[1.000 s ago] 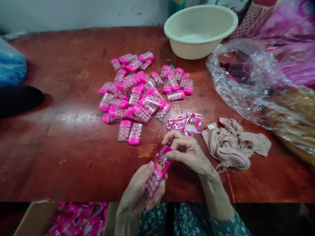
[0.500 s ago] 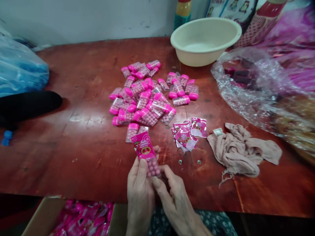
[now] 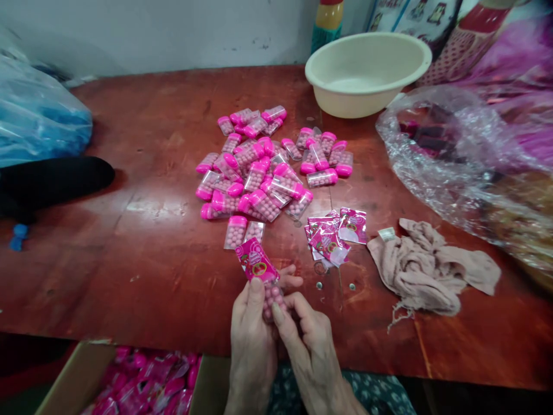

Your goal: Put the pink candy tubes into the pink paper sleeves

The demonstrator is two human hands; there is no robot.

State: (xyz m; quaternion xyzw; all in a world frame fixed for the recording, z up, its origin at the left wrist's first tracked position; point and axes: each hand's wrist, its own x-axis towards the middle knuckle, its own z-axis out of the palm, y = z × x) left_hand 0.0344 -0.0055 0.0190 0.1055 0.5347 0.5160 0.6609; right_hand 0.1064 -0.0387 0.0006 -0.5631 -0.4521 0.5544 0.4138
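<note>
1. Container of pink balls (image 3: 273, 296), pink wrapper (image 3: 256, 261) over its upper end, sat gripped in our left hand (image 3: 253, 334), lower centre of frame.
2. Our right hand (image 3: 307, 340) pinched its lower end.
3. We saw similar containers (image 3: 256, 175) on the counter (image 3: 159, 276), upper centre.

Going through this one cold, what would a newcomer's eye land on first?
Probably the heap of pink-capped containers in the middle of the red-brown table. Nearer the camera, the left hand and right hand hold a clear container with a pink wrapper over its far end. The pale basin stands out at the back right.
</note>
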